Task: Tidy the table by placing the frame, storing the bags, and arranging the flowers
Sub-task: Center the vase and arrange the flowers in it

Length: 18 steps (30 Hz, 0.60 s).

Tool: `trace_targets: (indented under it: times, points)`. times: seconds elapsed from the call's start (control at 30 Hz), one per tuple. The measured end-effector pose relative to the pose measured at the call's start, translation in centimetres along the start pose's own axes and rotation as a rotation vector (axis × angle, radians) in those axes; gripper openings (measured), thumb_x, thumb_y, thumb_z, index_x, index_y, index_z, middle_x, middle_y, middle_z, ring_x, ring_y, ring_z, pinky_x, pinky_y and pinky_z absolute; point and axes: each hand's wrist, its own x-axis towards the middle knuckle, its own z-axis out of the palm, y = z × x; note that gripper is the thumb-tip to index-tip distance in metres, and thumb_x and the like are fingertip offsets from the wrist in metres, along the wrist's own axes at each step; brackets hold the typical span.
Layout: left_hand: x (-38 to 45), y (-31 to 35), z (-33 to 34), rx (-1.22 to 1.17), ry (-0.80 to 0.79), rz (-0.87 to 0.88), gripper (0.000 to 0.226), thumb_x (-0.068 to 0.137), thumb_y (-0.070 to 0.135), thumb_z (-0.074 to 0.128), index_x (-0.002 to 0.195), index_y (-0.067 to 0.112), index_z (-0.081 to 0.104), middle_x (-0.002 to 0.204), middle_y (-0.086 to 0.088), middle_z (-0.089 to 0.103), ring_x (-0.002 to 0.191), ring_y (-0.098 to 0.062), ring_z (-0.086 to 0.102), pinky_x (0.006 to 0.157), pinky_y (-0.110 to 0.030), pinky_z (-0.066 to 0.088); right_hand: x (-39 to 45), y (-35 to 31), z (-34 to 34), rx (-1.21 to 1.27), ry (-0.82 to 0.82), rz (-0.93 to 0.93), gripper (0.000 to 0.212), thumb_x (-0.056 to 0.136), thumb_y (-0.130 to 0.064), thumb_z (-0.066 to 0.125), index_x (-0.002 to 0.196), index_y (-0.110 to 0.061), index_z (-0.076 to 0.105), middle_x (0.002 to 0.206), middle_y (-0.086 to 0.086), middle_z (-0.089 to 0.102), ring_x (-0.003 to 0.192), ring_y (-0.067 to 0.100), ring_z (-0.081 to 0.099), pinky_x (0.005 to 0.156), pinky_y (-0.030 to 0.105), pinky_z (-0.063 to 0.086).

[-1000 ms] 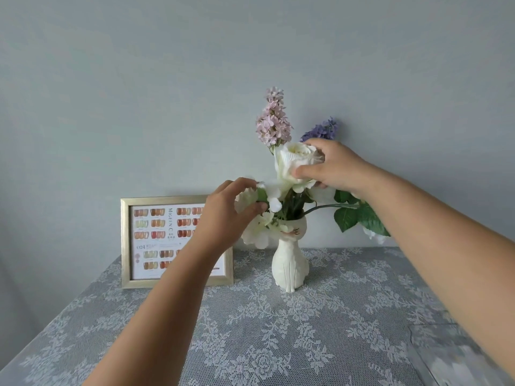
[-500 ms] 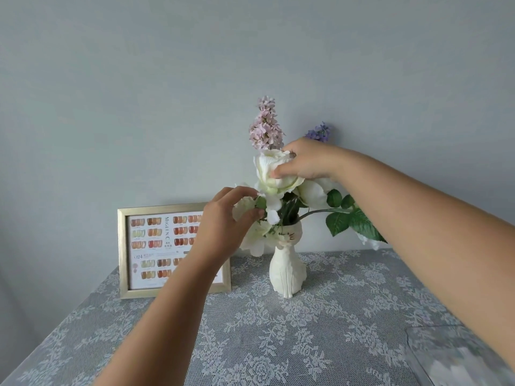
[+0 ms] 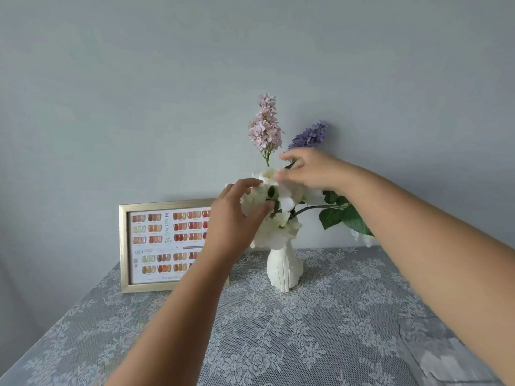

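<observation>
Both hands working bouquet of white fabric flowers (image 3: 274, 218) standing in white ribbed ceramic vase (image 3: 284, 267) on lace-covered desk (image 3: 306, 330). Left hand (image 3: 234, 221) fingers curling round blossom; right hand (image 3: 312, 169) fingers pinching petals. Flowers looking light, soft, crushable; stems safer hold.

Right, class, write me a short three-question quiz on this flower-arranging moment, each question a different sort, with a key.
1. True or false: the gold frame lies flat on the lace tablecloth.
2. Which flower stands tallest in the white vase? A) pink lilac B) purple lilac C) white blooms
3. Fill in: the left hand holds the ____ blooms.

Key: 1 false, it stands upright; 2 A; 3 white. The right hand works at the top of the blooms.
</observation>
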Motion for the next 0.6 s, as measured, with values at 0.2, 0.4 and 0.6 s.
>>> trace_targets:
  times: [0.2, 0.4, 0.6]
  points:
    - [-1.0, 2.5, 3.0, -0.006, 0.070, -0.005, 0.033, 0.078, 0.043, 0.072, 0.105, 0.035, 0.055, 0.100, 0.014, 0.052, 0.084, 0.013, 0.050, 0.062, -0.006, 0.036, -0.9, 4.8, -1.5, 0.138, 0.004, 0.108, 0.070, 0.078, -0.038, 0.070, 0.139, -0.038, 0.037, 0.142, 0.007, 0.041, 0.111, 0.015, 0.043, 0.088, 0.031, 0.035]
    - [-1.4, 1.4, 4.0, 0.009, 0.073, -0.030, 0.028, 0.080, 0.043, 0.069, 0.101, 0.031, 0.054, 0.104, 0.010, 0.050, 0.077, 0.000, 0.052, 0.056, -0.005, 0.036, -0.5, 6.4, 0.4, 0.023, 0.011, 0.013, 0.081, 0.062, -0.037, 0.082, 0.130, -0.050, 0.040, 0.129, -0.004, 0.049, 0.105, 0.016, 0.057, 0.087, 0.030, 0.048]
    - [-3.7, 0.4, 3.0, 0.035, 0.023, 0.040, 0.063, 0.079, 0.068, 0.060, 0.134, 0.044, 0.038, 0.131, 0.012, 0.036, 0.116, -0.006, 0.045, 0.089, -0.018, 0.039, 0.4, 6.1, 0.8, 0.024, 0.120, -0.035, 0.044, 0.061, -0.042, 0.081, 0.094, -0.049, 0.052, 0.094, -0.017, 0.056, 0.078, 0.008, 0.057, 0.058, 0.024, 0.039]
